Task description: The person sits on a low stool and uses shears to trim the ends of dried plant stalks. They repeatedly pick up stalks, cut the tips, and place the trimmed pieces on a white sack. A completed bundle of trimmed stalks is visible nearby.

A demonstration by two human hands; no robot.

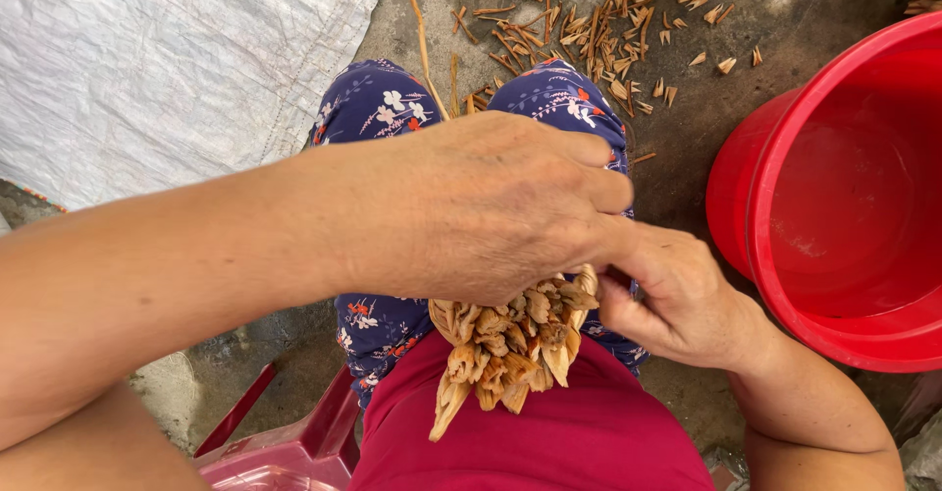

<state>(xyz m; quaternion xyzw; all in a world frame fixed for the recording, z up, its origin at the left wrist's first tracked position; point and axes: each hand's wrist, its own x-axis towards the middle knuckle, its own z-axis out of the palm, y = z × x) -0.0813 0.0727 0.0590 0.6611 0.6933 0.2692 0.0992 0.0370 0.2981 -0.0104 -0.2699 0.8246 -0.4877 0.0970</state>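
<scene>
Our left hand [481, 206] lies palm-down over the top of a bundle of dried, tan husk-like strips [510, 349], its fingers curled down around the far end, so that we grip the bundle from above; the fingertips themselves are hidden beneath the hand. Our right hand [672, 300] comes in from the right, and its thumb and forefinger are pressed together on one strip at the bundle's upper right edge, just under the left hand's fingers. The rest of the right hand's fingers are tucked under, out of sight.

The bundle sits over our lap, between the knees and the red shirt [549, 432]. Its long axis runs from the left hand's grip towards our body, and the cut ends fan out loosely over the shirt. Both hands touch it; the left covers more of it.

Beyond the knees, in blue flowered trousers [378, 103], short cut bits of the same tan stuff [608, 40] lie scattered on the concrete ground [706, 128]. A red plastic bucket [854, 206] stands at the right, near the right wrist. A white woven sheet [167, 59] covers the ground at upper left, and a red plastic stool [294, 447] shows at the lower left.
</scene>
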